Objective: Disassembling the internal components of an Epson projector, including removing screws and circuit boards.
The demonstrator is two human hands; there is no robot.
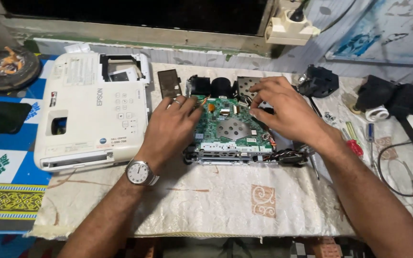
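An opened projector chassis (pixel 230 155) with a green circuit board (pixel 225 131) lies in the middle of the table. My left hand (pixel 168 131), with a ring and a wristwatch (pixel 139 172), rests on the board's left edge, fingers bent down on it. My right hand (pixel 283 110) reaches over the board's far right corner, fingertips pinched near a connector; what they pinch is hidden. The black lens block (pixel 213 86) sits at the back of the chassis.
The white top cover (pixel 92 114) of the projector lies to the left. A black small panel (pixel 169 83) sits behind it. Screwdrivers (pixel 354 141), screws, black parts (pixel 319 81) and cables (pixel 407 162) crowd the right. A cream cloth (pixel 216 200) covers the table.
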